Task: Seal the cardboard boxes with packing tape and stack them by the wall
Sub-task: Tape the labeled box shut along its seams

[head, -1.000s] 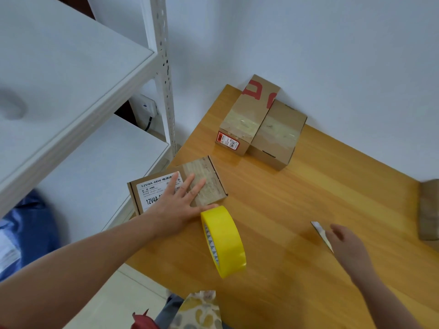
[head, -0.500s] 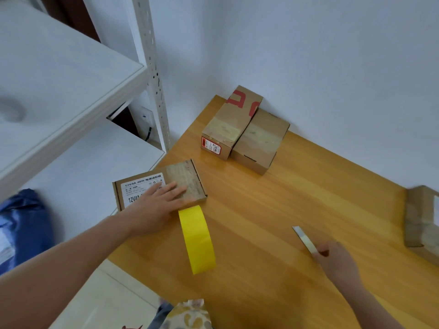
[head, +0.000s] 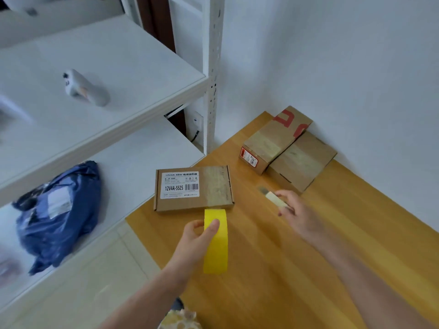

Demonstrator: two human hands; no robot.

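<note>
— Yellow tape roll [head: 215,241] pinched in the left hand [head: 193,238], standing on edge just short of the flat box [head: 193,188].
— And the right hand [head: 298,212]?
— Closed around a small knife [head: 275,199], blade toward the strip.
— Box position?
— At the table [head: 297,269] corner, straight ahead of the left hand, long side running across. Tape band leading from roll onto lid; right hand nearer the cut, probably next.

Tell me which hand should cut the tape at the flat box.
Right. The right hand holds the cutter beside the flat box, blade toward the tape strip; the left hand is occupied gripping the yellow tape roll.
</note>
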